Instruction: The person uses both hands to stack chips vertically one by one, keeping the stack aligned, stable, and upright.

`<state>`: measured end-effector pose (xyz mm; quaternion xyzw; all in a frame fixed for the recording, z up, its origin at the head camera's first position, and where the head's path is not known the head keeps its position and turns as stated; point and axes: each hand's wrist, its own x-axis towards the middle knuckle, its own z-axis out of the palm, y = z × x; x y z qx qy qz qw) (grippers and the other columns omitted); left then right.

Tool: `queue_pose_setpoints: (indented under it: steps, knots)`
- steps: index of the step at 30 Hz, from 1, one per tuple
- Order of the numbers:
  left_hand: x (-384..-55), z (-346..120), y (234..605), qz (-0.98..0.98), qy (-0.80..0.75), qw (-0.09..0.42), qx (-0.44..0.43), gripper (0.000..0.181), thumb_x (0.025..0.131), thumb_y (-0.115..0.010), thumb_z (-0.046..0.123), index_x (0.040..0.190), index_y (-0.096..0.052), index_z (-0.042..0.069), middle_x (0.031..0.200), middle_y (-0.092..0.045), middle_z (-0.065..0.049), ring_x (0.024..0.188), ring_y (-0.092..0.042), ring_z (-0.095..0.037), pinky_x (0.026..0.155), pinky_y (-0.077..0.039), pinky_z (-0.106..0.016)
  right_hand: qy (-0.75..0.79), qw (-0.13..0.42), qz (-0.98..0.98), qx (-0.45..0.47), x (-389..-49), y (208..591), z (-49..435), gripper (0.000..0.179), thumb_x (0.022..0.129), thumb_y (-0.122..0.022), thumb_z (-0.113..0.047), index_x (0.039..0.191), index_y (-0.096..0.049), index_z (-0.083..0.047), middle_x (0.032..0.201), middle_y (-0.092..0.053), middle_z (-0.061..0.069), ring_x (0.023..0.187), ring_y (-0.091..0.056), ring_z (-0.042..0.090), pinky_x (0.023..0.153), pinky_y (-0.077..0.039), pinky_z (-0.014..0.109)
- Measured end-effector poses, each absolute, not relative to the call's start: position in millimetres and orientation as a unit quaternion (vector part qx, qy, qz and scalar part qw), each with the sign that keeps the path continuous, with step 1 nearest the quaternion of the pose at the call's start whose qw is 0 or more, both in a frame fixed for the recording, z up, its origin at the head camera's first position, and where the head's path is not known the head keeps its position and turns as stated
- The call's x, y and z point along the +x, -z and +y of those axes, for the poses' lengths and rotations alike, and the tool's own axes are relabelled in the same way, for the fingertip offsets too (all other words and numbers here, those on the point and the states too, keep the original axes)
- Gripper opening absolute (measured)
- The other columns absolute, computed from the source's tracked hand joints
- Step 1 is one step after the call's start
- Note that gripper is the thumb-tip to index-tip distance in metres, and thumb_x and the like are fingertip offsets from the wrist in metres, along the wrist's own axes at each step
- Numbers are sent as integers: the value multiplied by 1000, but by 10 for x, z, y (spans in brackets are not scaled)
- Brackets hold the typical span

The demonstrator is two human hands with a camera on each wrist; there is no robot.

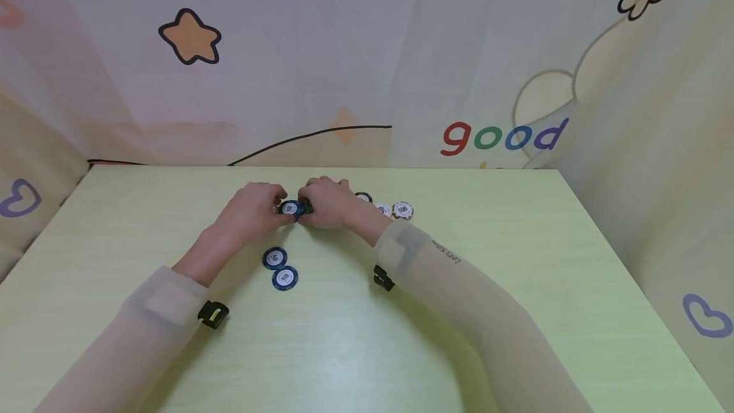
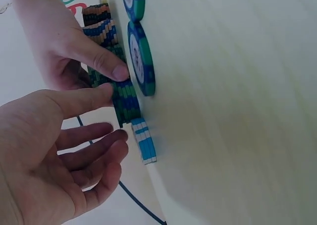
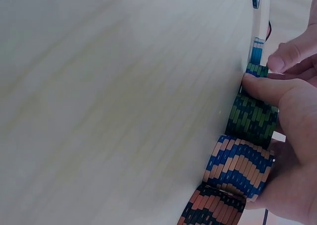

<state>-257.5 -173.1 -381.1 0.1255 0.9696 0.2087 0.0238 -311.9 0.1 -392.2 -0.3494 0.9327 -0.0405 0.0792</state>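
My left hand (image 1: 252, 210) and right hand (image 1: 329, 201) meet at a short stack of blue-and-green poker chips (image 1: 290, 208) near the table's back. In the left wrist view the left hand (image 2: 59, 145) has its thumb at the stack (image 2: 128, 101), its other fingers bent behind. From the opposite side, the right thumb presses the same stack (image 3: 256, 70), and the right hand's (image 3: 297, 106) fingers are partly hidden. Beside the right hand stands a taller green-and-dark chip stack (image 3: 252, 118). Two blue chips (image 1: 275, 258) lie flat in front, edges touching.
A blue-and-peach stack (image 3: 237, 165) and a black-and-peach stack (image 3: 213, 207) continue the row rightward. White-faced chips (image 1: 403, 210) top stacks right of my hand. A light-blue-and-white stack (image 2: 144, 141) is by the left fingers. A printed curtain (image 1: 344, 50) hangs behind the table (image 1: 355, 349).
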Motion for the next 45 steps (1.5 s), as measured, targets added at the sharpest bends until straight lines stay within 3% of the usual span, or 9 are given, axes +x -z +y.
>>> queue_pose_setpoints:
  steps: [13,27,32,36,45]
  knots:
    - [-2590,-1734,3816,969,-196,11,149,25,90,-77,6,113,-74,-6,106,-73,-20,95,-65,-32,90,-52,-48,47,82,934,-345,-3109,3915,-7,36,98,-70,-40,126,-70,-17,124,-62,1,112,-53,20,93,-42,52]
    - [-2541,-1753,3813,973,-164,-14,164,28,85,-84,10,107,-73,-3,103,-67,-19,94,-59,-34,87,-51,-47,50,83,935,-341,-3103,3915,-9,36,97,-71,-40,126,-70,-17,124,-62,1,111,-53,20,94,-42,50]
    - [-2477,-1762,3733,970,-173,77,155,21,87,-83,13,98,-70,1,88,-63,-9,81,-57,-26,74,-49,-39,48,83,936,-338,-3094,3911,-9,38,97,-71,-41,127,-69,-17,127,-62,1,113,-53,20,95,-42,50]
    - [-2423,-1788,3703,960,-183,155,147,20,87,-83,16,95,-69,6,85,-62,-6,78,-56,-24,70,-47,-36,47,82,936,-338,-3095,3916,-3,39,97,-71,-41,129,-69,-17,130,-62,2,117,-53,21,96,-42,51]
    - [-2391,-1872,3735,953,-191,176,156,17,89,-82,16,89,-67,9,81,-61,-4,78,-55,-22,70,-45,-35,44,81,935,-342,-3113,3939,-1,42,98,-69,-42,132,-67,-17,135,-60,2,120,-52,21,97,-41,52]
